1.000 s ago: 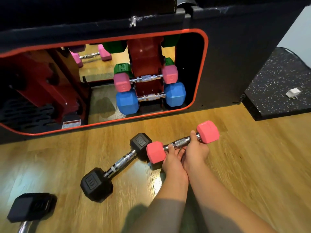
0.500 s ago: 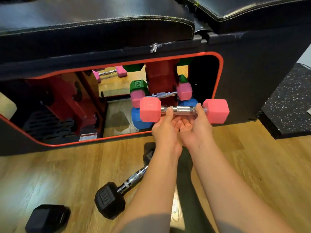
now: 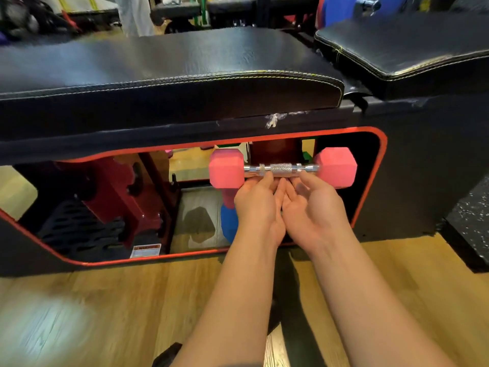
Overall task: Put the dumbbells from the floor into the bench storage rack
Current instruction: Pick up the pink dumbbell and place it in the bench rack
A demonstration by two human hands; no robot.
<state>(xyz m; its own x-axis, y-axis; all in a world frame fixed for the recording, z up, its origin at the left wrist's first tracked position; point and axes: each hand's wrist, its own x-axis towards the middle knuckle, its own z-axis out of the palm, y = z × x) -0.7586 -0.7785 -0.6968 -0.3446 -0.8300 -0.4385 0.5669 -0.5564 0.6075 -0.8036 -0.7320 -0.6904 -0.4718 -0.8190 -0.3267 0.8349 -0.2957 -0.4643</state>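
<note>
While both hands [image 3: 285,207] cradle its handle in a loose, half-open grip, the pink dumbbell [image 3: 281,168] sits level before the rack opening [image 3: 381,160].

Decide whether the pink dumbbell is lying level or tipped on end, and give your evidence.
Level. The pink dumbbell has its chrome handle running side to side, resting on the fingers of the left hand and right hand.

Behind the left hand [image 3: 258,207], the blue dumbbell [image 3: 229,223] shows only one head; its handle and other head are hidden. Above that, a pink head [image 3: 228,198] is mostly covered by the held pink dumbbell [image 3: 281,168], which also hides most of the red rack post [image 3: 275,152]. The warning label [image 3: 146,250] left of the blue dumbbell is too small to read. A dark object [image 3: 166,356] is cut off by the bottom edge.
</note>
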